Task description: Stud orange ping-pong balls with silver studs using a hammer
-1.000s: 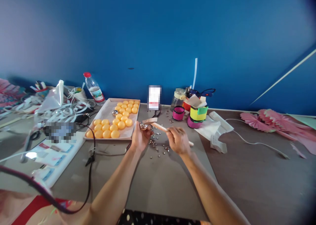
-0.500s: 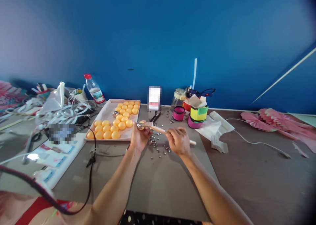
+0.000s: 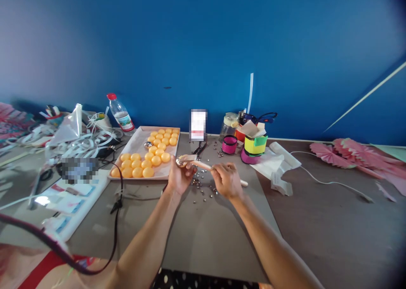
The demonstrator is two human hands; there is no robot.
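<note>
Left hand (image 3: 180, 180): I see its fingers curled round a silvery ball (image 3: 180, 162), apparently part-finished.
Right hand (image 3: 227, 180): closed on a pale tool (image 3: 204, 165); whether its head touches that ball, I can't tell.
Tray (image 3: 129, 145): one studded ball (image 3: 147, 145) looks done; the orange balls (image 3: 137, 172) sit plain, seemingly left.
Grey mat (image 3: 218, 238): loose silver bits (image 3: 198, 182), seemingly unused.

Stick (image 3: 203, 165) is looking pale pink, balls (image 3: 147, 172) are popping yellow-orange, wall (image 3: 203, 48) is going full blue, black cloth (image 3: 184, 279) is rocking pale dots.
</note>
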